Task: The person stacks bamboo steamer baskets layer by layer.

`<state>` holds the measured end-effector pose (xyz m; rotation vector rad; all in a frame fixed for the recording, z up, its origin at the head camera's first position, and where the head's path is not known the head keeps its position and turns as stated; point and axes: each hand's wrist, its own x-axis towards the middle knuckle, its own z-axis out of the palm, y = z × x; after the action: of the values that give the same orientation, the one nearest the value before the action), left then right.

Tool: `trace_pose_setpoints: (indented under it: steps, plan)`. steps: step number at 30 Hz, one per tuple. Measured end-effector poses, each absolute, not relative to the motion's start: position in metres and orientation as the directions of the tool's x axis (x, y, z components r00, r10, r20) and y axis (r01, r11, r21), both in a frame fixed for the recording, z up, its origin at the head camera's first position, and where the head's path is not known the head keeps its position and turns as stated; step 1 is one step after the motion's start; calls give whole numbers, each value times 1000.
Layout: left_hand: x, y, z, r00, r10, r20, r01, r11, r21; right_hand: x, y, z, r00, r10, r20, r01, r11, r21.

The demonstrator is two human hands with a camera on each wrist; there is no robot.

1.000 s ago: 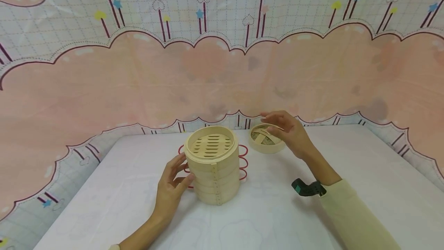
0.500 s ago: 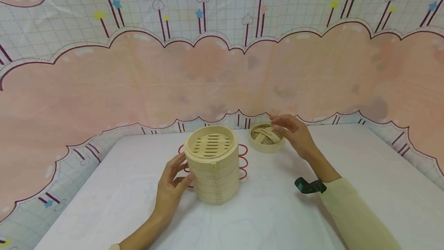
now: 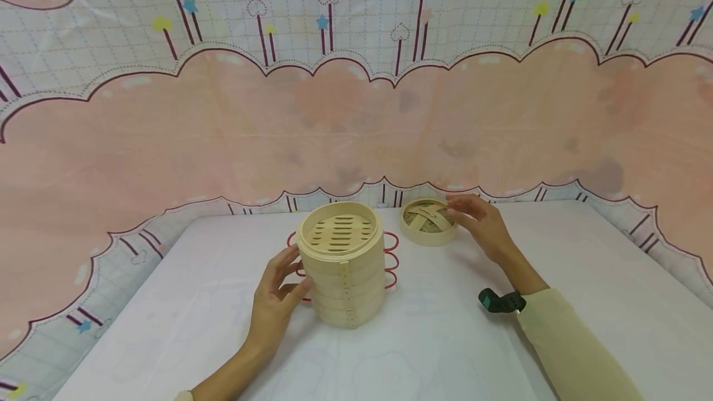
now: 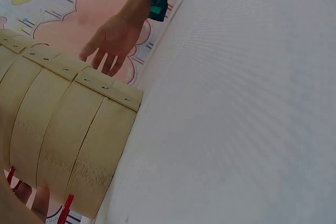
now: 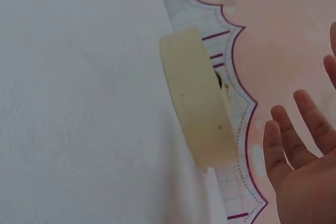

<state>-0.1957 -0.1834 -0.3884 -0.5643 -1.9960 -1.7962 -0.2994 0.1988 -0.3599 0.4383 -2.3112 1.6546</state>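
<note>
A stacked bamboo steamer (image 3: 348, 293) with red loop handles stands upright in the middle of the white table; its slatted top tier is uncovered. My left hand (image 3: 274, 302) holds the stack's left side, thumb toward the front and fingers round the far side. In the left wrist view, the steamer (image 4: 63, 124) partly hides those fingers. Behind and to the right lies the round bamboo lid (image 3: 427, 237), woven face up. Just right of it hovers my right hand (image 3: 481, 228), fingers extended. The right wrist view shows that hand (image 5: 307, 177) apart from the lid (image 5: 199, 98).
The white table (image 3: 445, 351) stretches round the steamer on all sides. At its back edge hangs a patterned cloth (image 3: 356, 129) with pink cloud shapes. A dark band (image 3: 501, 301) sits on the right wrist.
My right hand has moved right and slightly down, from over the lid to beside it. The left hand, steamer and lid have stayed in place.
</note>
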Motion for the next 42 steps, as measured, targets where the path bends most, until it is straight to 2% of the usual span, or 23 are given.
trace_pose_setpoints:
  steps: [8,16,31,42]
  plan:
    - [-194,-183,-388,-851,29,525,525,111,844,-311,209,-383,-932,-100,350,-362,355,-862]
    - [-194,-183,-389,-846,30,532,532,105,841,-311,213,-389,-924,-129,359,-381,354,-854]
    - [-193,-182,-390,-843,28,536,536,104,838,-312,217,-397,-964,-101,248,-264,510,-819]
    - [-195,-184,-389,-845,30,534,534,99,840,-311,215,-401,-953,-156,259,-302,436,-848]
